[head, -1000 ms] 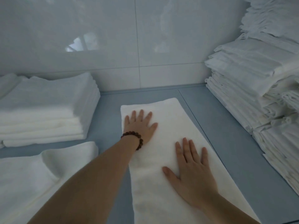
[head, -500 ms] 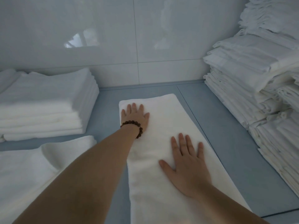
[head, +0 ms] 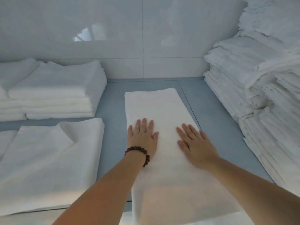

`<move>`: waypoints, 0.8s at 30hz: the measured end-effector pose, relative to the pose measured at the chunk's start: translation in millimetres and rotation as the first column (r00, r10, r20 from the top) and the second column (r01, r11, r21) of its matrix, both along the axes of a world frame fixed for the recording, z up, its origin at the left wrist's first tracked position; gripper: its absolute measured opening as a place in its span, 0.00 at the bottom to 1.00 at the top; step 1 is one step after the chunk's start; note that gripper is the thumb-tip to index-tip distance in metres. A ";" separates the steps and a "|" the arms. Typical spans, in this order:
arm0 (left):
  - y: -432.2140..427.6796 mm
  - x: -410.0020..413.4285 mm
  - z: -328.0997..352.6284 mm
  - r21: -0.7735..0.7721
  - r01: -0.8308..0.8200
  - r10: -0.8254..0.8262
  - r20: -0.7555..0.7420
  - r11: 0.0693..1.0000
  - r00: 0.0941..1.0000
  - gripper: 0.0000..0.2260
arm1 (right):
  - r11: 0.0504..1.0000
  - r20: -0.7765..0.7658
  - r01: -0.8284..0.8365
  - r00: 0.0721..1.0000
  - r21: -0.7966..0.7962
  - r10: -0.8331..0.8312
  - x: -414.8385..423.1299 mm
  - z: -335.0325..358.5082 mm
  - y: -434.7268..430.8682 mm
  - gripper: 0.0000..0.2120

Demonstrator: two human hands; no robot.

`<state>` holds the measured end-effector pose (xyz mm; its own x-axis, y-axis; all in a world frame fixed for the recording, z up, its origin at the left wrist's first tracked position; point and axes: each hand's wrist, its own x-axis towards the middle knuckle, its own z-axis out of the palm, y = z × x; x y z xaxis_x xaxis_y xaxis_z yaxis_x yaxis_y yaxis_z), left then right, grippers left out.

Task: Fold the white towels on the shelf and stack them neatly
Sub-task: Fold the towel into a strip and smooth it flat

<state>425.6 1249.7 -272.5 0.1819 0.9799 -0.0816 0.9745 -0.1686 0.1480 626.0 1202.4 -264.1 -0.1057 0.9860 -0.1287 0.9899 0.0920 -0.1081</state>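
Both hands — left hand point(head: 142, 138), right hand point(head: 195, 143) — lie flat, fingers spread, on the long white folded towel point(head: 155, 108) mid-shelf; smoothing evenly outward should keep edges aligned before the next fold.

Both hands point(head: 168, 140) flat, palms down, on long folded white towel point(head: 155, 108)
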 end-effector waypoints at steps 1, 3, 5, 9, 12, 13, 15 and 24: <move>-1.1 -2.0 2.7 -0.024 -0.040 0.039 -0.038 0.999 0.999 0.25 | 0.998 0.012 0.061 0.998 -0.022 -0.060 11.2 0.2 -5.1 0.26; -11.0 -0.7 10.9 -0.031 -0.088 0.082 -0.160 0.996 0.984 0.26 | 0.979 0.068 0.199 0.978 -0.044 -0.195 26.2 4.1 -13.6 0.27; -34.2 11.0 17.5 0.007 -0.043 0.044 -0.191 0.999 0.981 0.26 | 0.973 0.137 0.229 0.963 0.037 -0.232 26.5 7.2 -18.7 0.28; -81.6 33.9 14.5 -0.090 0.047 -0.049 -0.019 0.995 0.999 0.29 | 0.993 0.044 -0.083 0.996 0.088 0.079 -5.9 10.5 -42.7 0.35; -83.2 24.9 3.3 -0.032 0.023 -0.023 -0.013 0.999 1.000 0.29 | 0.996 -0.011 -0.086 0.996 0.029 0.086 -20.6 1.9 -55.7 0.33; -79.7 21.6 -0.2 0.000 0.023 -0.023 -0.019 1.000 1.000 0.29 | 0.997 -0.007 -0.059 0.998 0.043 0.060 -21.8 -1.5 -54.9 0.32; -68.8 17.6 -3.8 0.031 0.049 -0.048 -0.031 0.998 0.998 0.29 | 0.998 0.016 -0.022 1.000 0.056 0.021 -24.7 -5.8 -47.4 0.28; -34.6 8.8 -2.4 -0.020 0.135 -0.137 -0.085 0.991 0.987 0.26 | 0.997 0.006 -0.072 0.997 0.022 0.072 -23.5 -6.3 -18.4 0.28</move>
<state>434.4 1215.1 -274.9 0.3052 0.9452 -0.1162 0.9518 -0.2989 0.0684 602.5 1184.0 -270.4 -0.1758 0.9785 -0.1081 0.9812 0.1652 -0.0998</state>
